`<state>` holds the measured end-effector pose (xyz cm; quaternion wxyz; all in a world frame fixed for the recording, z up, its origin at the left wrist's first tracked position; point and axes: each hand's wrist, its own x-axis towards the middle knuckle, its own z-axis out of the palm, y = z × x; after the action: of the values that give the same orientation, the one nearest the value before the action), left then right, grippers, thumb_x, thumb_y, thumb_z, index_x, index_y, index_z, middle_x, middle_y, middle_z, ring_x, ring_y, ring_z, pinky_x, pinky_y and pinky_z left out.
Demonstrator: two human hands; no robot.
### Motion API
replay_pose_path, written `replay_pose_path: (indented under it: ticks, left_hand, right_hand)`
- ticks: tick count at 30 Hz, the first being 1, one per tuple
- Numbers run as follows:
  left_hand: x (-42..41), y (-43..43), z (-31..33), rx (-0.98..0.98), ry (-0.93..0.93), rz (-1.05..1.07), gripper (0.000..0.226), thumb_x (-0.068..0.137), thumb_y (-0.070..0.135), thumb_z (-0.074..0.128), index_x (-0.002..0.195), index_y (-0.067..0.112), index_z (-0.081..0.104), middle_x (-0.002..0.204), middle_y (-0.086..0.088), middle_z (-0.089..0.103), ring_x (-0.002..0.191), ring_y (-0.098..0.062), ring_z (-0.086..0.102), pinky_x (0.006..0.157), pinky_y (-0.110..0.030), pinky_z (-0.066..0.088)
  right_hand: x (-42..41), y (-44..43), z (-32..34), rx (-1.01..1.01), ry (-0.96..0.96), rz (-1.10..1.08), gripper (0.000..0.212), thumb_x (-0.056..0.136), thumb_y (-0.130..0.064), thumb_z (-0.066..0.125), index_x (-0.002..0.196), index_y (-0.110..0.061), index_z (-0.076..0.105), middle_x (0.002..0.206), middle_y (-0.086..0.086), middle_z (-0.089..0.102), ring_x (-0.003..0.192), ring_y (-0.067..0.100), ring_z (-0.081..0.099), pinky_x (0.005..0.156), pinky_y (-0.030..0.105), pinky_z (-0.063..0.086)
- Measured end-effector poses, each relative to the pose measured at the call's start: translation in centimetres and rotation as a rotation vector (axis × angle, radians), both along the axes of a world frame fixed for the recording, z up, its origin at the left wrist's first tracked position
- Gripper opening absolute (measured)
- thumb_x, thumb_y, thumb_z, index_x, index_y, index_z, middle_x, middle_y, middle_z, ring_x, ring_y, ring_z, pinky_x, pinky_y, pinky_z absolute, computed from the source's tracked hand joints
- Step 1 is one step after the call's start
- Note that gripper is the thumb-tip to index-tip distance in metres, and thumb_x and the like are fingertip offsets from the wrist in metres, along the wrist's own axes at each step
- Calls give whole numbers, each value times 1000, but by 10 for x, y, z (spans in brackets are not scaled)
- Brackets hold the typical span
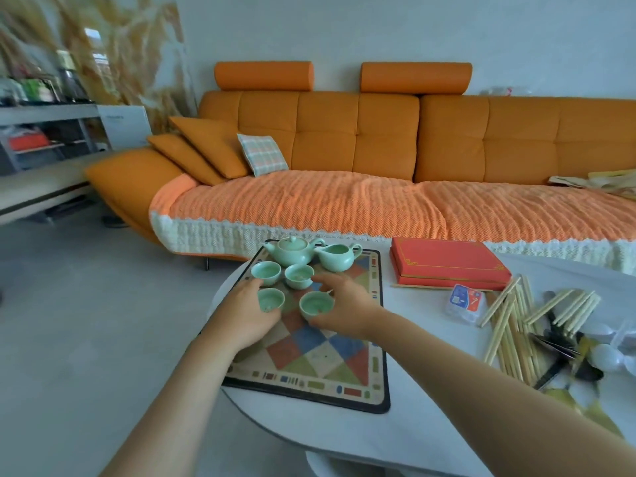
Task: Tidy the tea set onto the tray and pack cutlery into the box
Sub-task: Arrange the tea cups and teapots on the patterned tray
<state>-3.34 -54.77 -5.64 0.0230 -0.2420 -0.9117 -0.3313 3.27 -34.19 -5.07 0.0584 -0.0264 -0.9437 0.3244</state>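
On the tray (327,359) the whole tea set already stands crowded: teapot (292,253) and pitcher (335,257) at the back, two far cups (265,273) just before them. A sideways nudge could knock china against china, and the left side of the tray seems to overhang the table (413,425), so a hard push there might tip a cup off. The left hand (241,311) curls round the near-left cup (271,299), and the right hand (344,304) curls round the near-right cup (315,304), thumbs toward the person. Both arms reach forward, wrists low. The red box (447,261) lies closed, with the chopsticks (509,325) and spoons (605,356) loose beside it.
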Motion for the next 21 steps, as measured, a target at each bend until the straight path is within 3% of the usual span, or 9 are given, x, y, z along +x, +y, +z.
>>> replay_pose_path:
  ticks: [5,10,14,17,21]
  left_hand:
    - [-14,-10,-1,-72,-49,97,30,74,53,57,95,32,57,101,5,56,94,-18,56,75,-36,52]
    - [-10,-9,-6,-58,-8,125,54,81,51,65,127,30,49,122,7,56,108,-19,56,83,-39,51]
    - [-9,-9,-8,-30,-24,134,61,80,52,69,131,27,45,128,4,54,113,-20,53,86,-38,49]
    - [-4,-8,-1,-88,-44,140,73,79,57,67,139,26,37,137,-1,41,125,-24,44,93,-39,44]
    - [9,5,21,-48,47,166,63,84,55,59,136,25,40,133,0,38,129,-23,33,100,-39,38]
  right_hand:
    - [-9,-10,-7,-67,0,-58,78,74,-40,80,142,-31,43,119,-9,56,105,13,56,79,23,41]
    - [-16,-23,-9,-142,42,-94,75,74,-41,77,139,-32,41,111,-14,55,96,11,58,77,25,45]
    - [-16,-24,-14,-134,74,-108,79,71,-44,80,139,-33,41,112,-15,55,95,11,59,75,25,44]
    - [-13,-20,-14,-98,81,-84,86,69,-43,83,142,-33,38,127,-9,50,104,14,57,82,25,43]
    - [4,-2,-5,-80,38,-69,80,73,-41,81,141,-34,38,134,-5,45,101,13,60,89,32,50]
